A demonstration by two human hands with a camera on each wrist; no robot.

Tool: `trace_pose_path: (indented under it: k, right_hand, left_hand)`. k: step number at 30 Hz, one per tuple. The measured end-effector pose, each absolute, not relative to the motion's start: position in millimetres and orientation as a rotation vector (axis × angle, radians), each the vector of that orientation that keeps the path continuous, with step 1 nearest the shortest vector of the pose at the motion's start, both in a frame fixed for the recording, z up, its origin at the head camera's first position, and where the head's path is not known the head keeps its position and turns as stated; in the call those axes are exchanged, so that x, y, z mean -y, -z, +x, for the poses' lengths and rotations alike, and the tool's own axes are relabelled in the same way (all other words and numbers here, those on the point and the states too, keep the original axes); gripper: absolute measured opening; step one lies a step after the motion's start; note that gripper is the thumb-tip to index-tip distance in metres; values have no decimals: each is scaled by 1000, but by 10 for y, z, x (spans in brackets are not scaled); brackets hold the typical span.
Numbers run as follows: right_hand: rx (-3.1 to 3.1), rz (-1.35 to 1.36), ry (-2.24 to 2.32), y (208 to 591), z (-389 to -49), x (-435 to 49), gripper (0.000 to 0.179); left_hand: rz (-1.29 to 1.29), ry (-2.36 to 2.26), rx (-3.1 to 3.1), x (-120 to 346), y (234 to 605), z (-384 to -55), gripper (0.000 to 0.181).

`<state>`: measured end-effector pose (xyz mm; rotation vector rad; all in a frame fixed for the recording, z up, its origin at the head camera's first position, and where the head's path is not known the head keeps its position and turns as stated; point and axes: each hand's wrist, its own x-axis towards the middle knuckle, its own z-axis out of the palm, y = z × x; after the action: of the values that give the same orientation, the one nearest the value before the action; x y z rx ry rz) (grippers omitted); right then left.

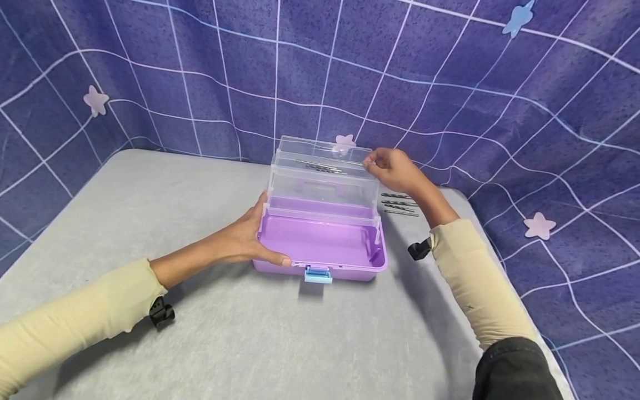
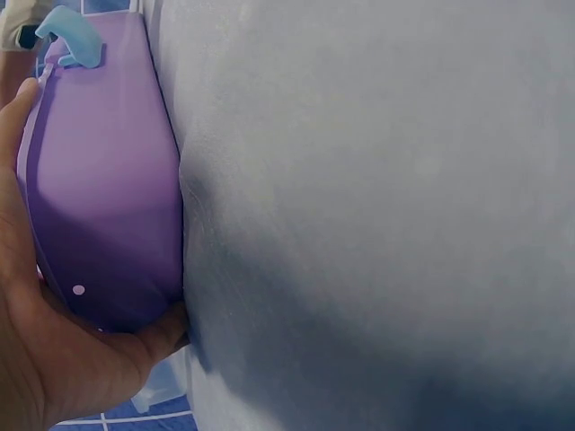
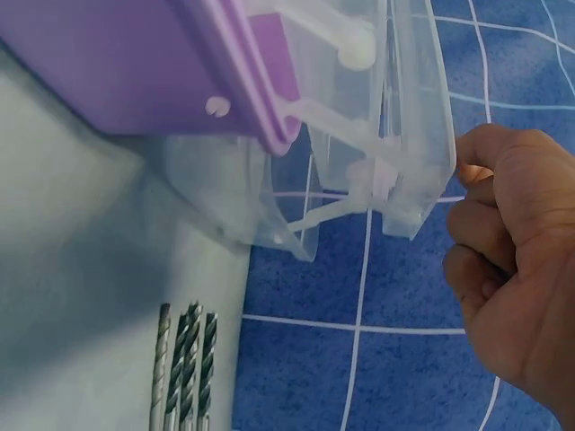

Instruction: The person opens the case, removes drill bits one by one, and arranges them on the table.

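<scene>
A purple toolbox (image 1: 320,272) with a light blue latch (image 1: 318,274) stands unfolded on the table, its clear tray (image 1: 325,191) raised over the base. Several drill bits (image 1: 324,168) lie in the upper part of the clear tray. My left hand (image 1: 245,236) grips the box's left end, thumb along the front rim, fingers round the side. At the tray's upper right corner my right hand (image 1: 395,169) pinches a thin drill bit (image 1: 350,161) that points left over the tray. The tray wall hides this bit in the right wrist view, where the fingers (image 3: 481,224) are curled.
More drill bits (image 3: 189,368) lie side by side on the grey table (image 1: 200,333), to the right of the toolbox. Behind the table hangs a blue gridded curtain (image 1: 240,72) with star shapes. The toolbox's clear lid (image 3: 216,180) hangs open at the back.
</scene>
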<state>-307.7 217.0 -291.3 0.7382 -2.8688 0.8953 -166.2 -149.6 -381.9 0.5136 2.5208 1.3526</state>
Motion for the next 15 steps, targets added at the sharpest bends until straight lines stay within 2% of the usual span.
trace_pose_path:
  k: [8, 15]
  right_hand:
    - [2879, 683, -932, 2974, -3032, -2329, 30]
    - [2874, 667, -981, 2965, -2988, -2459, 27]
  left_hand:
    - [539, -1363, -2516, 1506, 3798, -1651, 163]
    - [538, -1377, -2522, 1499, 3809, -1656, 163]
